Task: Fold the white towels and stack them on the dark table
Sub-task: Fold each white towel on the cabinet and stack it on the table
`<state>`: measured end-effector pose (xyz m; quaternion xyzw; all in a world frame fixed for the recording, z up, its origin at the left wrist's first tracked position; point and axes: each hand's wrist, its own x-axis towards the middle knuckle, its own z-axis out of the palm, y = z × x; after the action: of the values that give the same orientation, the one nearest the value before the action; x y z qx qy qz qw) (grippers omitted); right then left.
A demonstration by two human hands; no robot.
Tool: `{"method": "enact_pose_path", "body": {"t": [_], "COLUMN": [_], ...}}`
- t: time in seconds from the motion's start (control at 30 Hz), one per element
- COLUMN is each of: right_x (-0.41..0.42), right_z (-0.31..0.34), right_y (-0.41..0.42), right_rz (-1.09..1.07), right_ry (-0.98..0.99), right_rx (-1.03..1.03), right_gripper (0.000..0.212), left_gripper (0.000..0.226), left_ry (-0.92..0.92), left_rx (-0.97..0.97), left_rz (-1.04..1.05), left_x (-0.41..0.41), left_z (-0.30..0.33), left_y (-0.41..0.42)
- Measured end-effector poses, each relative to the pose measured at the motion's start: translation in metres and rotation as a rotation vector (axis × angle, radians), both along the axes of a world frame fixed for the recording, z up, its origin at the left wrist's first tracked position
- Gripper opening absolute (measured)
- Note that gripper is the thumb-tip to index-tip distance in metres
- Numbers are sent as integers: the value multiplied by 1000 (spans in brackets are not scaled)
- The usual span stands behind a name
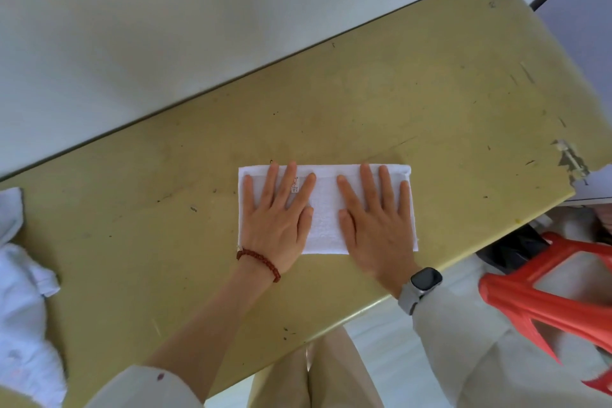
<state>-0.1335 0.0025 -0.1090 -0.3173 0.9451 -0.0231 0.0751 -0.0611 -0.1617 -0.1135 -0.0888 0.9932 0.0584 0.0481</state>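
Observation:
A white towel (326,209) lies folded into a flat rectangle on the olive-yellow table (414,103). My left hand (278,219), with a red bead bracelet at the wrist, rests flat on the towel's left half with fingers spread. Palm down, my right hand (376,219), with a grey watch on the wrist, presses the right half. A small label shows between the left hand's fingers. A pile of crumpled white towels (23,301) sits at the table's left end.
A white wall runs along the table's far edge. An orange plastic stool (543,295) stands off the table's right side, beside a dark object on the floor. A white sheet (596,185) overlaps the chipped right corner. My legs show below the near edge.

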Motion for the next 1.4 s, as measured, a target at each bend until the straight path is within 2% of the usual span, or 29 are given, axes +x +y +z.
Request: {"method": "enact_pose_path", "body": {"t": [0.23, 0.37, 0.43, 0.5, 0.57, 0.7, 0.8, 0.83, 0.9, 0.97, 1.03, 1.1, 1.17, 1.27, 1.33, 1.4], "right_x": [-11, -22, -33, -43, -54, -58, -30, -16, 6, 13, 10, 5, 0, -6, -8, -7], "right_z": [1, 17, 25, 31, 35, 41, 44, 46, 46, 41, 33, 31, 28, 24, 22, 23], "right_y": [23, 26, 26, 26, 28, 31, 34, 35, 42, 53, 64, 68, 68, 65, 61, 57], "right_rz": [-55, -140, -195, -235, -248, -235, -265, -248, -84, 166, 336, 405, 459, 534, 553, 542], "right_ry": [-6, -100, -81, -94, -126, -306, -465, -480, -375, -267, -233, -224, -199, -155, -121, -132], "right_rx": [-55, -295, -362, -312, -228, -174, -177, -192, -314, -356, -319, -298, -306, -316, -325, -324], "right_gripper": [52, 47, 43, 38, 29, 16, 10, 8, 6, 18, 30, 28, 22, 22, 30, 23], "left_gripper": [50, 45, 40, 36, 33, 38, 35, 33, 30, 23, 14, 15, 26, 40, 42, 39], "left_ry": [-19, 51, 130, 185, 154, 46, -49, -55, 36, 218, 314, 283, 226, 184, 185, 201], "left_rx": [-19, 35, 61, 72, 76, 45, 4, 24, 66, 140, 262, 330, 327, 316, 315, 297], "left_rz": [9, 30, 15, -73, -153, -66, -7, 15, 6, -72, -191, -262, -281, -241, -199, -173], "left_x": [-3, 1, 8, 18, 26, 24, 15, 13, 14, 28, 49, 68, 79, 81, 77, 73], "left_z": [3, 12, 16, 21, 24, 29, 36, 38, 41, 41, 38, 32, 26, 20, 19, 17], "left_y": [-1, -3, -5, -3, -1, -12, -24, -26, -24, -18, -6, 5, 12, 17, 21, 23]}}
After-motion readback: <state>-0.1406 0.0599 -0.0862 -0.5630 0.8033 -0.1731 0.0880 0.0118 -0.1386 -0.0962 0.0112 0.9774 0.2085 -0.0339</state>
